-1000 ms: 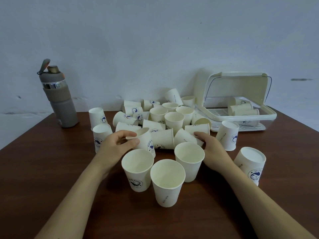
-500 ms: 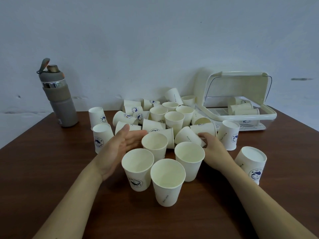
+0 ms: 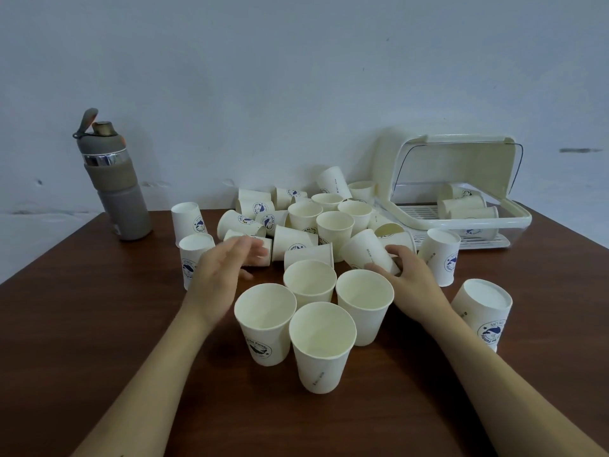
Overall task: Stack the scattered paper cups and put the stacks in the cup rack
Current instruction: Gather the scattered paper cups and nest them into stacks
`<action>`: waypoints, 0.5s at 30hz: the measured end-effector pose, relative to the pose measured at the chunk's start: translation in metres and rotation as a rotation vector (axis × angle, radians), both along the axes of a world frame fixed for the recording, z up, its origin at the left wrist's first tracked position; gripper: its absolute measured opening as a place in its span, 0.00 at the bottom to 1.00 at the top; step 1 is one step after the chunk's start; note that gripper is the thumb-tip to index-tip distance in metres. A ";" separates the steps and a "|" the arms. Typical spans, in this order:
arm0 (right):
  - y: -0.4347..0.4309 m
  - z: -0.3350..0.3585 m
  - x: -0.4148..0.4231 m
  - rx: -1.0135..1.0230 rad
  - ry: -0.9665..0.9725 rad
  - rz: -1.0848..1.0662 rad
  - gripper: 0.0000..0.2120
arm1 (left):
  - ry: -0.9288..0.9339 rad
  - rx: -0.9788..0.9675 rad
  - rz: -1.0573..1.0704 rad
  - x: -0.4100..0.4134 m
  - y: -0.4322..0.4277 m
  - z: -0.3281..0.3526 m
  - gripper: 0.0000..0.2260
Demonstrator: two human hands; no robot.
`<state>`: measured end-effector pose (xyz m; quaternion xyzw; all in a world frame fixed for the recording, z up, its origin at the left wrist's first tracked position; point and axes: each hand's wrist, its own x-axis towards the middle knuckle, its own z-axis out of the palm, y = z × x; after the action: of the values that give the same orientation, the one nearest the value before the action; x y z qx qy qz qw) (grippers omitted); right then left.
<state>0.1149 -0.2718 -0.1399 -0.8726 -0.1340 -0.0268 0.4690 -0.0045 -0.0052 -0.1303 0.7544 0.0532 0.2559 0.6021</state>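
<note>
Right hand: my right hand point(image 3: 407, 278) is closed on a tipped cup point(image 3: 369, 253), fingers curled round its mouth end. Its long axis slants, base up and to the left, mouth down toward my palm; the rim is hidden by my fingers.
Left hand: my left hand point(image 3: 221, 271) is spread wide and holds nothing, fingertips blurred, hovering before a cup lying on its side.
Near cups: four upright cups point(image 3: 322, 345) stand in a tight cluster between my wrists, mouths up.
Pile: the heap point(image 3: 316, 222) beyond mixes upright, upside-down and lying cups; I cannot count them.
Right side: two upside-down cups point(image 3: 481, 311), bases up.
Rack: the rack point(image 3: 461, 222) sits back right, lid raised, with a few cups lying inside, blurred through the clear wall.
Bottle: a grey bottle point(image 3: 113, 186) stands back left on the table point(image 3: 82, 324).
</note>
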 end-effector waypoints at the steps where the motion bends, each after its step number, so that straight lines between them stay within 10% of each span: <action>1: 0.000 0.000 0.000 0.014 0.002 -0.007 0.31 | -0.079 0.185 0.178 0.000 0.002 -0.002 0.18; 6: 0.000 0.002 -0.002 0.052 0.001 -0.010 0.32 | -0.092 0.615 0.738 0.004 0.023 -0.013 0.17; 15: 0.000 0.006 -0.007 0.139 -0.041 -0.016 0.36 | 0.186 0.433 0.584 0.010 0.039 -0.027 0.22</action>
<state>0.1081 -0.2715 -0.1340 -0.8382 -0.1343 -0.0578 0.5254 0.0053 0.0338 -0.1569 0.8374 0.2653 0.3524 0.3229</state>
